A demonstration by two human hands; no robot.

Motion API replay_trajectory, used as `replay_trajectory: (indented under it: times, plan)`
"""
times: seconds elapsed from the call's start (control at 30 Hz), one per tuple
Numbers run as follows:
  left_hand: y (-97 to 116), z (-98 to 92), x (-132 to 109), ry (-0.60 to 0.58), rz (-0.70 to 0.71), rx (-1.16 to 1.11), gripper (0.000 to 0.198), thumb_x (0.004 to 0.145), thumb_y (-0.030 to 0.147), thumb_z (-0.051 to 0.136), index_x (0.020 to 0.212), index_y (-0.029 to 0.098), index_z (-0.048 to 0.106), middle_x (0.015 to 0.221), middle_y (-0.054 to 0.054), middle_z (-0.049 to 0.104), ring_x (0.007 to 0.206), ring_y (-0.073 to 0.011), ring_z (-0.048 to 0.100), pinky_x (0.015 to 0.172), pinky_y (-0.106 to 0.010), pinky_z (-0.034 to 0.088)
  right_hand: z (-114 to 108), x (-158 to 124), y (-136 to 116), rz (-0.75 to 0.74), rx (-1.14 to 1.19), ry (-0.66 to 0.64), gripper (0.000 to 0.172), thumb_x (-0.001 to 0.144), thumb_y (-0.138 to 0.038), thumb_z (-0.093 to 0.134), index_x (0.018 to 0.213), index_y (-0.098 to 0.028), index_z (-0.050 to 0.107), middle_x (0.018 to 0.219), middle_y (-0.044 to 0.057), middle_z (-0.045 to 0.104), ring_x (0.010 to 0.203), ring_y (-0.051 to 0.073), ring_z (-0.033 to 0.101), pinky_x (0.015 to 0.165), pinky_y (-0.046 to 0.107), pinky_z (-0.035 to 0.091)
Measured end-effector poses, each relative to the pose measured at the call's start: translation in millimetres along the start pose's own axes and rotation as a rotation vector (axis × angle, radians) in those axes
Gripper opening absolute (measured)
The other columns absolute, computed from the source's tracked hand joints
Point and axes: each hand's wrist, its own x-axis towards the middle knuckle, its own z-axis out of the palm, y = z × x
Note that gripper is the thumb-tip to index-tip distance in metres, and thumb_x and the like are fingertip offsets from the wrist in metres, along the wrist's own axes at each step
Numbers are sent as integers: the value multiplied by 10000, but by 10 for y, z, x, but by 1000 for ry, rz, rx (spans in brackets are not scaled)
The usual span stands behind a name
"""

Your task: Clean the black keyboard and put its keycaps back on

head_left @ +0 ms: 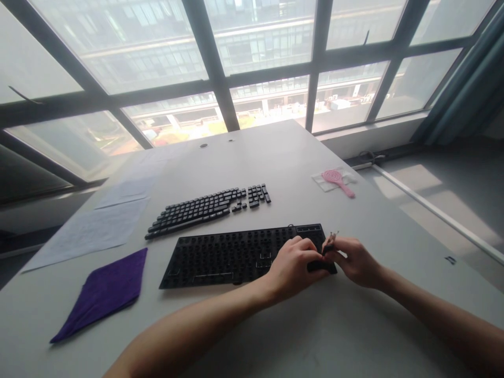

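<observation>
A black keyboard base (pixel 224 254) with its keycaps off lies across the near middle of the table, bare key sockets showing. Over its right end rests my left hand (pixel 297 262), fingers curled and their tips drawn together by my right hand; what they pinch is hidden. My right hand (pixel 350 260), at the base's right edge, is closed on a small tool with thin wire prongs pointing up, which looks like a keycap puller (pixel 329 241). A dark bit shows between the two hands' fingertips. Behind the base, loose black keycaps (pixel 200 206) are laid out in keyboard order.
A folded purple cloth (pixel 106 283) lies at the left, with white paper sheets (pixel 90 228) behind it. At the right are a pink hairbrush (pixel 336 180) on clear plastic and small dark pieces (pixel 450 260). Windows line the table's far side.
</observation>
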Motion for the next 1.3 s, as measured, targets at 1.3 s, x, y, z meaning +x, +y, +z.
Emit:
replay_trajectory:
  times: [1.3]
  plan:
    - [10, -12, -15, 4, -11, 8, 190, 785, 361, 823, 915, 233, 769, 976, -29, 700, 861, -190, 581, 815, -337, 467, -26, 11, -31, -58, 5, 13, 170, 969, -255, 562, 838, -190, 649, 778, 46, 683, 710, 173, 630, 689, 295, 516]
